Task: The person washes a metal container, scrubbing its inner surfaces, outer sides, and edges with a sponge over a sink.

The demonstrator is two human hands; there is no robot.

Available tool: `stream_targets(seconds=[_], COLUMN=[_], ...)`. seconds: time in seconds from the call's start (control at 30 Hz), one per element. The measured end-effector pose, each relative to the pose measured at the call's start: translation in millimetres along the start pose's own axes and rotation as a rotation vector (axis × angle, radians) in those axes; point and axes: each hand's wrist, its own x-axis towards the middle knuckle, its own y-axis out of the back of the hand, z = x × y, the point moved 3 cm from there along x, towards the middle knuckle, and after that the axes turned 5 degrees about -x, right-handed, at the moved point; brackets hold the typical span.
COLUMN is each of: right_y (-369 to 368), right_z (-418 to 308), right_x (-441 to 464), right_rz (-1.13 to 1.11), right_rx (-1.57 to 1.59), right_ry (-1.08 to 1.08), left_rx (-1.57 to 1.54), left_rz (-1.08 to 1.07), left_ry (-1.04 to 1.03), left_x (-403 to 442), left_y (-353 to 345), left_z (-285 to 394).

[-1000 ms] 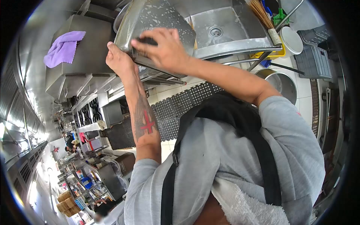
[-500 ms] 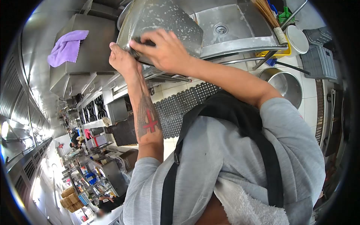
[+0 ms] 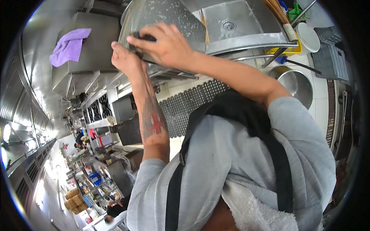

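A large metal pan or tray (image 3: pixel 169 17), spotted with soapy foam, is tilted up at the sink's edge. My left hand (image 3: pixel 126 61) closes around its near left corner, thumb up. My right hand (image 3: pixel 167 44) presses on the pan's near edge. Between its thumb and fingers is a dark scouring pad (image 3: pixel 148 37), partly hidden by the fingers. The two hands are close together, the right one just beyond and to the right of the left.
A steel sink basin (image 3: pixel 246 17) with a round drain lies to the right. A bundle of thin sticks (image 3: pixel 276 10) leans at its corner. A purple cloth (image 3: pixel 69 47) lies on the steel surface at left. A big steel pot (image 3: pixel 295 84) and white bucket (image 3: pixel 308 36) stand on the floor.
The pan has shifted a little to the left, uncovering thin sticks beside it. My right hand, with the scouring pad, has moved slightly left along the edge. My left hand keeps its grip.
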Motion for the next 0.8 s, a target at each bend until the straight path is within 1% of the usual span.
stream_targets(seconds=[0.03,0.1,0.17,0.23,0.3,0.37,0.43,0.47,0.5,0.57,0.63,0.7,0.73,0.77,0.8], right_y=[1,1,-3,-1,3,3,5,-2,-5,-7,-2,2,1,-12,-28], right_z=[-3,0,11,7,9,8,5,13,13,23,18,17,25,40,67], right_x=[9,-9,-32,-14,6,-11,-20,-12,-10,4,-4,-8,6,21,39], right_rz=[0.043,0.04,-0.068,-0.062,0.004,0.035,-0.077,-0.02,-0.025,-0.003,-0.017,-0.041,-0.135,-0.131,-0.06], right_rx=[-0.019,-0.019,0.027,-0.001,-0.015,-0.007,0.016,-0.001,0.007,-0.054,-0.029,0.005,-0.014,-0.013,-0.032], right_ry=[0.009,0.002,-0.01,-0.023,-0.045,-0.021,-0.039,-0.023,-0.037,-0.143,-0.11,-0.027,-0.11,-0.109,-0.279], left_rx=[0.033,0.082,0.048,0.043,0.16,0.147,0.027,0.039,0.053,0.179,0.179,0.023,0.032,0.033,0.17], left_rz=[0.022,0.085,0.089,0.102,0.083,0.049,0.066,0.054,0.054,0.063,0.067,0.099,0.069,0.066,0.105], left_ry=[0.044,0.045,0.02,0.026,0.022,0.022,0.033,0.028,0.037,0.043,0.029,0.043,0.027,0.023,0.045], left_x=[-1,6,4,-5,-1,-1,-6,5,-1,3,-6,-7,-3,1,3], left_y=[1,3,-6,-1,0,-7,-13,1,6,2,-11,-13,-6,0,5], left_z=[3,1,6,3,7,11,12,-2,-1,0,12,12,7,2,-1])
